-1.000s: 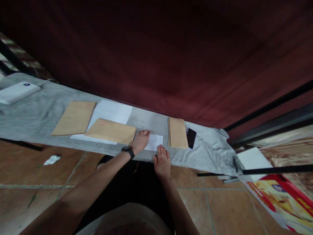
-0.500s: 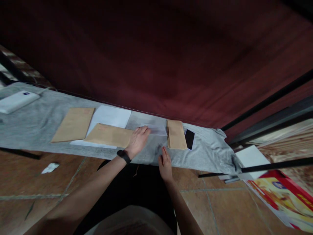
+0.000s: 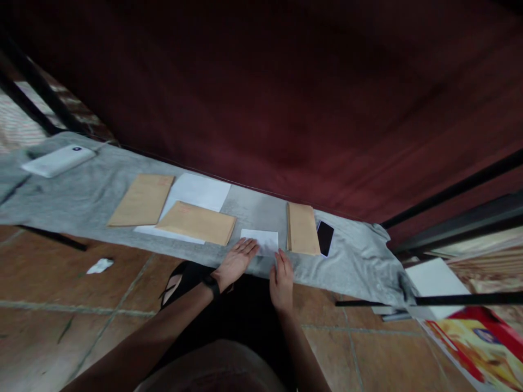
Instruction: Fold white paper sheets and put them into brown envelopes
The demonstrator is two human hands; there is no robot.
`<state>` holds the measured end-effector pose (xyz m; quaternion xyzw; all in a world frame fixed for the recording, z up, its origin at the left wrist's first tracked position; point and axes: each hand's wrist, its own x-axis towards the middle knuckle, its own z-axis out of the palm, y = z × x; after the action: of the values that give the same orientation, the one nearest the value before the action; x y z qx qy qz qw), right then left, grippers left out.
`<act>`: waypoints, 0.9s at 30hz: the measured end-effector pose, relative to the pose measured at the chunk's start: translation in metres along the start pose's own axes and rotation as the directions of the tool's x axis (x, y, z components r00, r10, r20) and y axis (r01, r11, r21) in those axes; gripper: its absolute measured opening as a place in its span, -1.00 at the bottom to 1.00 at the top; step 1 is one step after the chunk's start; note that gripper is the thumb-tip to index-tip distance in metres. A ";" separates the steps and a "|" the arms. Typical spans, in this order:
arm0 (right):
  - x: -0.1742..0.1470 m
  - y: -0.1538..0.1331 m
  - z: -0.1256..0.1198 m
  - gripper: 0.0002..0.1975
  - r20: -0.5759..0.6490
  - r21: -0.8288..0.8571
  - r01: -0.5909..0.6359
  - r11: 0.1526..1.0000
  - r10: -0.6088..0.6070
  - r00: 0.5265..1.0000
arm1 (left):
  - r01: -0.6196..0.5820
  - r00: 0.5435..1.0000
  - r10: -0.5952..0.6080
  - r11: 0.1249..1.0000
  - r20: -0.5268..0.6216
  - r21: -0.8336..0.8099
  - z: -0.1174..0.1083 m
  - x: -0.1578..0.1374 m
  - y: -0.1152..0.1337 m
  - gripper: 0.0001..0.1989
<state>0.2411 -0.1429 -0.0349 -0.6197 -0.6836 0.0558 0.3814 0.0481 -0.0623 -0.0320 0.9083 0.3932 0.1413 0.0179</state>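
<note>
A small folded white sheet of paper (image 3: 262, 239) lies flat on the grey cloth directly in front of me. My left hand (image 3: 237, 258), with a black band at the wrist, rests flat with its fingers on the paper's lower left part. At the lower right corner, my right hand (image 3: 281, 275) touches the sheet with its fingertips, fingers stretched out and thumb apart. Left of the paper lies a brown envelope (image 3: 198, 222) on top of larger white sheets (image 3: 202, 190). A stack of brown envelopes (image 3: 303, 228) is just right of my right hand.
Farther left are another brown envelope (image 3: 143, 200) and a white device (image 3: 61, 160) with a cable. A dark phone (image 3: 326, 238) sits beside the right stack. Dark red fabric (image 3: 261, 109) hangs behind the narrow cloth-covered surface (image 3: 355, 261). A black metal bar (image 3: 469, 299) crosses at right.
The white paper is now a smaller folded piece nearer to me. My left hand has come down toward me onto its lower left part; my right fingertips now touch its corner. The view has shifted slightly.
</note>
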 end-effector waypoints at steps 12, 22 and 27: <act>0.007 -0.007 0.029 -0.50 0.223 -0.241 0.146 0.959 -0.092 0.971 | 0.156 0.974 -0.173 0.981 -0.147 -0.119 -0.019 -0.020 0.003 -0.56; 0.040 -0.029 0.044 -0.57 0.141 0.013 -0.054 0.998 0.052 0.989 | 0.445 0.867 -0.444 0.894 -0.226 -0.048 -0.025 -0.056 -0.065 -0.36; 0.089 -0.076 0.086 -0.71 0.345 0.151 -0.302 0.941 0.236 0.909 | 0.456 0.860 -0.439 0.890 -0.262 0.006 -0.014 -0.058 -0.060 -0.39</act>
<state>0.1346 -0.0468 -0.0139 -0.6491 -0.6351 0.2769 0.3141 -0.0358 -0.0642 -0.0417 0.7666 0.5968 0.2348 -0.0308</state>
